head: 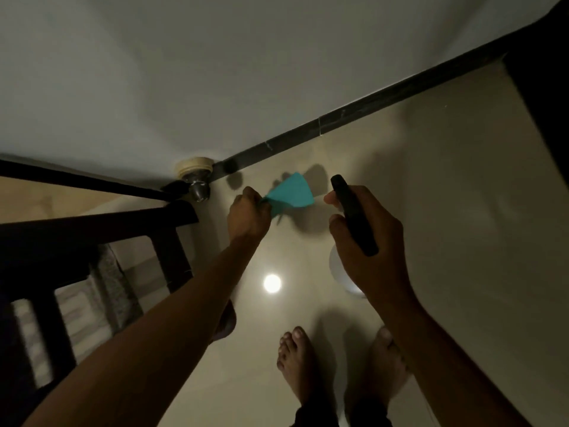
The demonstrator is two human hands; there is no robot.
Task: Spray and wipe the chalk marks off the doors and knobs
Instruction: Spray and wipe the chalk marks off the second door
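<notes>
A pale grey door (184,72) fills the upper half of the view, seen from above. Its round metal knob (198,188) sticks out from a cream rosette near the door's lower left. My left hand (249,215) pinches a teal cloth (291,191), which hangs just right of the knob without touching it. My right hand (366,241) grips a spray bottle (354,214); its black head points toward the door and its whitish body shows below the hand. No chalk marks can be made out in this dim light.
A dark skirting strip (369,103) runs along the foot of the wall. A dark door frame and wooden railing (92,223) stand at the left, with stair steps beyond. My bare feet (295,362) stand on the glossy beige floor, which reflects a ceiling light (272,283).
</notes>
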